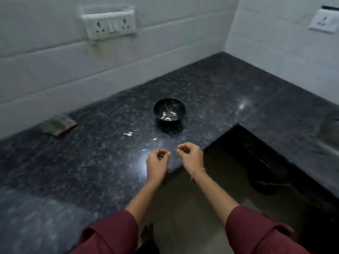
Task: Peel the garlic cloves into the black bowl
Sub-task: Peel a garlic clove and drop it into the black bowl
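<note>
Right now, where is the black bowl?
Head view, centre: the black bowl stands on the dark granite counter, just beyond a garlic piece lying to its lower left.

This is looking like a home kitchen: a dark, speckled stone worktop [88, 162] is running along two white-tiled walls [45, 70] and turning the corner between them. A switch-and-socket panel [110, 24] is sitting on the wall above it, with a second socket [322, 22] on the side wall. A small black bowl [161, 105] is holding pale garlic pieces [167, 116], and papery peel scraps [129, 134] are lying on the stone near it.
</note>
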